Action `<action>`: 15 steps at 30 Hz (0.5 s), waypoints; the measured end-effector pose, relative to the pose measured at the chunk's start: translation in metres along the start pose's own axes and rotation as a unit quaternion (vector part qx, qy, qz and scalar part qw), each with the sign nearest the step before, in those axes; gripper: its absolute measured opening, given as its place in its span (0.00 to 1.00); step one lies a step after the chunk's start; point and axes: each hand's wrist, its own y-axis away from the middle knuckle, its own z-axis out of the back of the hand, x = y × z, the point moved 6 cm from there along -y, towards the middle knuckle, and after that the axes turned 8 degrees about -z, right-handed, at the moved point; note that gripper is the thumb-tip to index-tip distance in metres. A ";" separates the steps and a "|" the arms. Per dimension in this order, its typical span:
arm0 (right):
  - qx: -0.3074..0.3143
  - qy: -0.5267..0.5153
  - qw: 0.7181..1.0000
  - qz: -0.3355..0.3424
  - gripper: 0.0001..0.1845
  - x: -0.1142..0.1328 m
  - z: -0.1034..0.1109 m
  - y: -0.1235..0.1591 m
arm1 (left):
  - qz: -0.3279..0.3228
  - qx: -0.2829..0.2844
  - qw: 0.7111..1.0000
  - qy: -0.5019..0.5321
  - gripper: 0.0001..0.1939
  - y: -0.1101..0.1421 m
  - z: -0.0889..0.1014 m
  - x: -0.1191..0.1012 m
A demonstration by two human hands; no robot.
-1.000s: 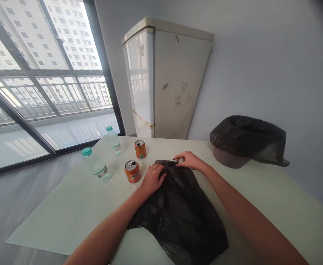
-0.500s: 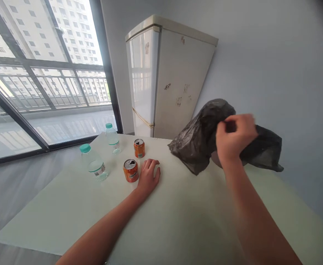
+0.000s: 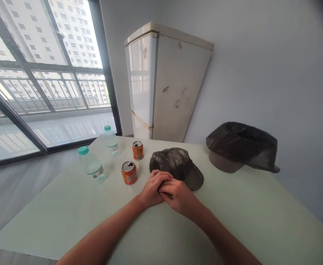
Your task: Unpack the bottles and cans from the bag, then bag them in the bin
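Note:
A crumpled black plastic bag [image 3: 178, 163] lies on the white table just beyond my hands. My left hand [image 3: 155, 189] meets my right hand [image 3: 178, 195] at the bag's near edge, fingers curled together and overlapping. Both appear closed on the plastic, though the gripped part and some fingertips are hidden. Left of the hands stand two open orange drink cans, the nearer can [image 3: 129, 173] and the farther can [image 3: 137, 151]. Beyond them are two clear bottles with teal caps, a near bottle [image 3: 93, 167] and a far bottle [image 3: 111, 142], both upright.
At the table's right stands a grey-brown bin [image 3: 223, 164] with a black liner [image 3: 241, 141] draped over its top. A worn white fridge [image 3: 178, 84] is behind the table [image 3: 53, 213], beside the wall. Glass doors [image 3: 48, 73] are on the left.
My right hand has come down and left from near the bin, bringing the black bag to the table before me. My left hand has shifted slightly nearer and now touches the right one.

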 end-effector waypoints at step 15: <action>-0.044 -0.222 0.954 0.196 0.10 0.042 0.023 0.025 | 0.113 0.064 0.987 -0.099 0.24 -0.002 0.006 0.008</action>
